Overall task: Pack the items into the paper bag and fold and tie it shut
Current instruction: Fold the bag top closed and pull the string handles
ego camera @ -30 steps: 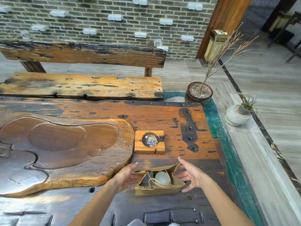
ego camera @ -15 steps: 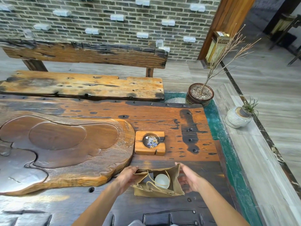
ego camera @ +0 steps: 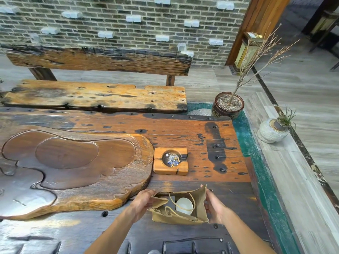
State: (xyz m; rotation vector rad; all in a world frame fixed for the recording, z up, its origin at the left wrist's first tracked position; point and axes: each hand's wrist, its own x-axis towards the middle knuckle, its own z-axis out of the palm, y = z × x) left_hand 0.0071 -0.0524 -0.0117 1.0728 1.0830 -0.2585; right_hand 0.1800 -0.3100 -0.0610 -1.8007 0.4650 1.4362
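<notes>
A small brown paper bag (ego camera: 176,218) stands open on the dark wooden table (ego camera: 183,136), near its front edge. Inside it lies a round white item (ego camera: 184,206), with thin string handles looping over it. My left hand (ego camera: 142,202) grips the bag's left rim, which is folded inward. My right hand (ego camera: 213,206) presses against the bag's upright right wall, fingers on its edge. Whatever else is in the bag is hidden by its walls.
A square wooden ashtray (ego camera: 170,161) sits just behind the bag. A large carved wooden tea tray (ego camera: 73,167) fills the table's left side. A bench (ego camera: 95,96) stands behind the table. A potted branch (ego camera: 228,105) and a white vase (ego camera: 272,131) stand at the right.
Both hands moved in from beside the bag and took hold of its two sides. The left rim has been pushed inward and the right wall stands taller.
</notes>
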